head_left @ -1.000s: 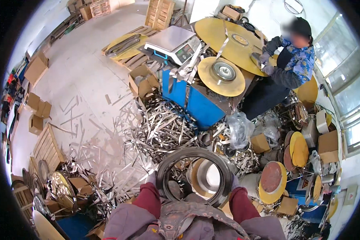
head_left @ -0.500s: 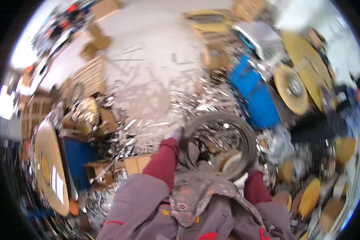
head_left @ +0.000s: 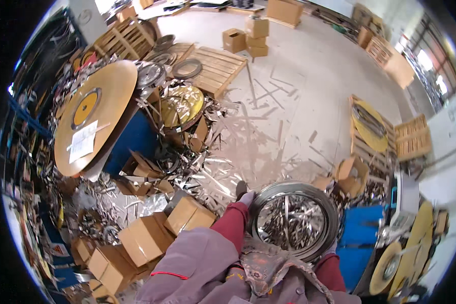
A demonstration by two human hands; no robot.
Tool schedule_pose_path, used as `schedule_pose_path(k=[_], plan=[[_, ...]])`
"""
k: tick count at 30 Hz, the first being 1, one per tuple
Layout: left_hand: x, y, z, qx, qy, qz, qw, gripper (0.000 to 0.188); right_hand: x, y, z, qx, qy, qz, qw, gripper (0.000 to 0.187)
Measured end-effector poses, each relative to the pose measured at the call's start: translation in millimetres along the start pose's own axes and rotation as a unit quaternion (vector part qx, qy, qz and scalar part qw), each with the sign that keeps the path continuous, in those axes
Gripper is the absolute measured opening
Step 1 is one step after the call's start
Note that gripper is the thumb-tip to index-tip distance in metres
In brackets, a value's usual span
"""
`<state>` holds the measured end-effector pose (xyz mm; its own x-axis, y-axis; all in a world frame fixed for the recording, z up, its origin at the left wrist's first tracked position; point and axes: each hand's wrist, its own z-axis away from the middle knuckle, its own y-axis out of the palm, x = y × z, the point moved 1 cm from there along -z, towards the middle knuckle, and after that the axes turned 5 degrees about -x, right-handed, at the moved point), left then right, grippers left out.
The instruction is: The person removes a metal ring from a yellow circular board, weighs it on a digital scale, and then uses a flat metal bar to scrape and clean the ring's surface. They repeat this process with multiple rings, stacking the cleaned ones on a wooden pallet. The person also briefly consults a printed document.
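In front of my body I carry a coil of dark metal strip [head_left: 331,219], wound into a thick ring. My left hand [head_left: 248,198], in a pale glove, closes on the coil's left side. At the opposite side my right hand [head_left: 333,247] grips the rim, mostly hidden by the coil and the maroon sleeve. Through the ring's open middle, shiny metal strip scraps [head_left: 286,223] show on the floor. A dark shoe [head_left: 241,189] pokes out just beyond my left hand.
Cardboard boxes [head_left: 146,238] stand at lower left. Behind them a big tan disc [head_left: 99,114] leans by a blue drum [head_left: 137,142]. Wooden pallets [head_left: 215,68] bearing coils lie further off. Blue bins [head_left: 359,230] and yellow discs [head_left: 387,268] are at right; loose strips litter the floor.
My view has swung to the left, so the large disc, boxes and pallets shift rightward in the picture. The coil stays in both hands, and the blur has gone.
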<state>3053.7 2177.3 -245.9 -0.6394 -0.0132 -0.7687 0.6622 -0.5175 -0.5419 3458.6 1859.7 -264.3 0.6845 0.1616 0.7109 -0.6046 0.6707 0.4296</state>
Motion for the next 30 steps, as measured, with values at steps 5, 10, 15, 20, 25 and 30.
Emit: schedule_pose_path(k=[5,10,15,20,25,30], plan=[[34,-53,-86,-0.079,-0.175,0.112,0.975,0.03,55,110,-140,0.051,0.025,0.026,0.998,0.044],[102,-105,-182,-0.06,-0.112,0.169,0.977,0.028,95,207,-270,0.178,0.043,-0.018,0.983,0.044],[110,-149,-264,-0.086,-0.301,0.288,0.905,0.032,126,277,-408,0.266,0.031,0.073,0.961,0.041],[88,-194,-375,-0.224,-0.279,0.214,0.909,0.043,153,360,-552,0.318,-0.006,0.138,0.938,0.042],[83,-222,-473,-0.312,-0.286,0.204,0.883,0.051,196,452,-667,0.187,0.156,0.071,0.967,0.047],[27,-246,-525,-0.361,-0.212,0.187,0.889,0.044,242,526,-764,0.231,0.148,0.134,0.952,0.043]])
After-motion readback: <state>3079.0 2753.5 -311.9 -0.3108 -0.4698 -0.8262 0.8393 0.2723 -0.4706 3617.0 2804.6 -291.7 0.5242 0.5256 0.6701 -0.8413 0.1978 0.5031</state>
